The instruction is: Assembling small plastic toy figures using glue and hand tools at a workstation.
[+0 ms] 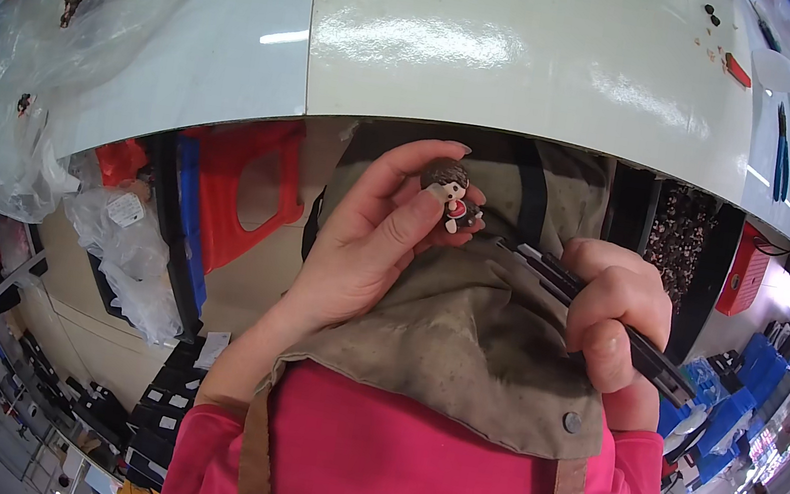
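Note:
My left hand (383,225) pinches a small figurine (451,197) between thumb and fingers, above my lap. The figurine has brown curly-looking hair, a pale face and a red patch on its front; part of it is covered by my fingers. To the right, my right hand (618,314) is closed round a slim black utility knife (553,273). Its narrow silver tip points left toward the figurine, apart from it, and its thick end sticks out below my fist. A brown apron (459,367) lies under both hands.
A white table (420,69) curves across the front. Clear plastic bags (93,23) with small figurines lie on its left; blue-handled pliers (782,155) and a red piece (738,71) lie at its right. Below stand a red stool (242,185) and a box of dark small parts (678,231).

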The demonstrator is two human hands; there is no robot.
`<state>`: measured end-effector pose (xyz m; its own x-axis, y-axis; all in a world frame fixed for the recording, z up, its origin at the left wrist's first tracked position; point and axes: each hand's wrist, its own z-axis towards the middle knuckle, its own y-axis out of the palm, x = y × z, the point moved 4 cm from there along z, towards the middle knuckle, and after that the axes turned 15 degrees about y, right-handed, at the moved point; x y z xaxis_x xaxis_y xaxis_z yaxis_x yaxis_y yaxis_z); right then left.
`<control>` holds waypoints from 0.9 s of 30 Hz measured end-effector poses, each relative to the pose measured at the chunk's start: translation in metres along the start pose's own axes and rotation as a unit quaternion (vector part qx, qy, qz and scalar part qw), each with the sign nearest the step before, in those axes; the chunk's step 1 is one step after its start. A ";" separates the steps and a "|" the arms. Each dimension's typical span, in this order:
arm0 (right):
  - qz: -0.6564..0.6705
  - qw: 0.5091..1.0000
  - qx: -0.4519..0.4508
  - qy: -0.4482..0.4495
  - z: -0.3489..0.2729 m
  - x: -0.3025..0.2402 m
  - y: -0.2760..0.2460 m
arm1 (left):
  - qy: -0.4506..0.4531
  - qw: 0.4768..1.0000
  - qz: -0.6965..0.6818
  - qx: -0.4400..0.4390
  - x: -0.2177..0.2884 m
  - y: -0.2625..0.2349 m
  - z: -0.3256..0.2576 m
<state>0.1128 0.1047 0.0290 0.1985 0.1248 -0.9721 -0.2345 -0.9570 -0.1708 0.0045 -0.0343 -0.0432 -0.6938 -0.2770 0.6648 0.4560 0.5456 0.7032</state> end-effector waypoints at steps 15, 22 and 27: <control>-0.089 0.995 -0.024 -0.038 0.013 0.001 0.013 | -0.012 0.999 0.039 -0.027 0.001 -0.002 -0.002; -0.117 0.991 -0.070 -0.016 0.017 -0.008 0.012 | -0.015 0.998 0.044 -0.035 0.004 -0.004 -0.003; -0.132 0.990 -0.037 -0.037 0.016 -0.005 0.017 | -0.017 0.998 0.048 -0.038 0.004 -0.005 -0.003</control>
<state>0.0926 0.0925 0.0282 0.1722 0.3903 -0.9044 -0.1131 -0.9043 -0.4117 0.0007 -0.0404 -0.0437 -0.6631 -0.1986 0.7217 0.5615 0.5057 0.6550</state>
